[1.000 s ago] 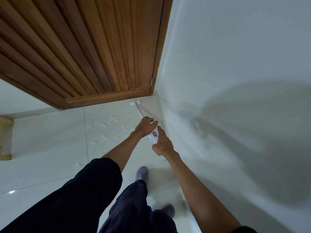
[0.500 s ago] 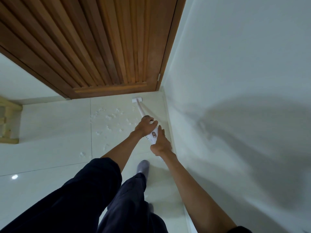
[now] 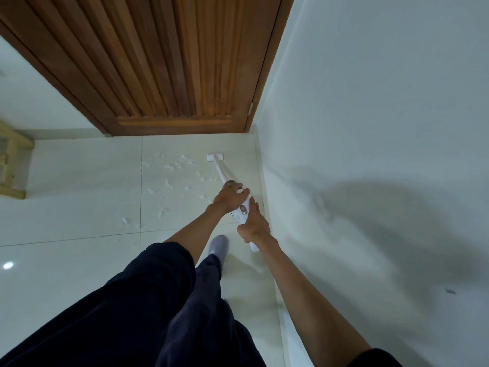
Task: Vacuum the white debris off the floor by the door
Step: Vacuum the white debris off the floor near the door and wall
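Note:
A white stick vacuum (image 3: 224, 172) slants down to the pale tiled floor, its flat nozzle (image 3: 214, 157) resting a short way in front of the wooden door (image 3: 169, 64). My left hand (image 3: 229, 194) grips the tube where it meets the body. My right hand (image 3: 253, 223) holds the handle just behind it, near the wall. Several bits of white debris (image 3: 172, 178) lie scattered on the tiles to the left of the nozzle, reaching out to a stray clump (image 3: 125, 221).
A white wall (image 3: 370, 128) runs along the right, close to my right arm. A light wooden frame (image 3: 13, 165) stands at the left edge. My dark trouser legs and a grey-socked foot (image 3: 218, 246) fill the lower middle.
The nozzle has drawn back from the foot of the door toward me. The view has swung so the door sits higher and more squarely ahead. Both hands keep their grip.

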Tool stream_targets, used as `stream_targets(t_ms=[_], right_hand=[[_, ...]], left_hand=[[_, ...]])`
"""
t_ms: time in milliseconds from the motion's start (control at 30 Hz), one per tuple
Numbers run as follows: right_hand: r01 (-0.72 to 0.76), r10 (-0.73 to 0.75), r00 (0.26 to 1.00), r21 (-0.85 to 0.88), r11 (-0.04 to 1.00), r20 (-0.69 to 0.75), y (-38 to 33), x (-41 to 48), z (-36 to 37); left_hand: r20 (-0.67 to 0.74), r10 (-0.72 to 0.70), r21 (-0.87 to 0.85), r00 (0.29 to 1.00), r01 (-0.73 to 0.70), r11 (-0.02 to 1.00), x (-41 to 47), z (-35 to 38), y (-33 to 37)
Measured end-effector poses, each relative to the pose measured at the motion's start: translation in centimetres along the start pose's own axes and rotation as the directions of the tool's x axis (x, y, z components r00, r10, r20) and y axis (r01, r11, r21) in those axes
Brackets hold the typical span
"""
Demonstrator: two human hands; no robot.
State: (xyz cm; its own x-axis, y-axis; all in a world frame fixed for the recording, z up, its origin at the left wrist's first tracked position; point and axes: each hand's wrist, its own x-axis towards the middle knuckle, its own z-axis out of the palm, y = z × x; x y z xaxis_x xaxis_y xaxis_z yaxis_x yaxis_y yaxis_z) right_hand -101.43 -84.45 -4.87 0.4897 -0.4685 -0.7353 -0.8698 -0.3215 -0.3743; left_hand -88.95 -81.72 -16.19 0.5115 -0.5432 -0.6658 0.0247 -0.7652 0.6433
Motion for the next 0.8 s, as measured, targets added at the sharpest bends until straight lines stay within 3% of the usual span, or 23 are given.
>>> stream_targets(t_ms=[467, 800], right_hand=[[0.018, -0.019, 0.999, -0.035, 0.999, -0.033, 4.0, -5.1, 4.6], [0.050, -0.048, 0.996, 0.019, 0.999, -0.073, 6.7, -9.0, 8.0]], left_hand=[[0.014, -0.001, -0.009, 1.000, 0.001, 1.000, -5.9, 3.7, -4.1], [-0.005, 0.043, -0.120, 0.999, -0.043, 0.992, -9.6, 6.6, -7.3]])
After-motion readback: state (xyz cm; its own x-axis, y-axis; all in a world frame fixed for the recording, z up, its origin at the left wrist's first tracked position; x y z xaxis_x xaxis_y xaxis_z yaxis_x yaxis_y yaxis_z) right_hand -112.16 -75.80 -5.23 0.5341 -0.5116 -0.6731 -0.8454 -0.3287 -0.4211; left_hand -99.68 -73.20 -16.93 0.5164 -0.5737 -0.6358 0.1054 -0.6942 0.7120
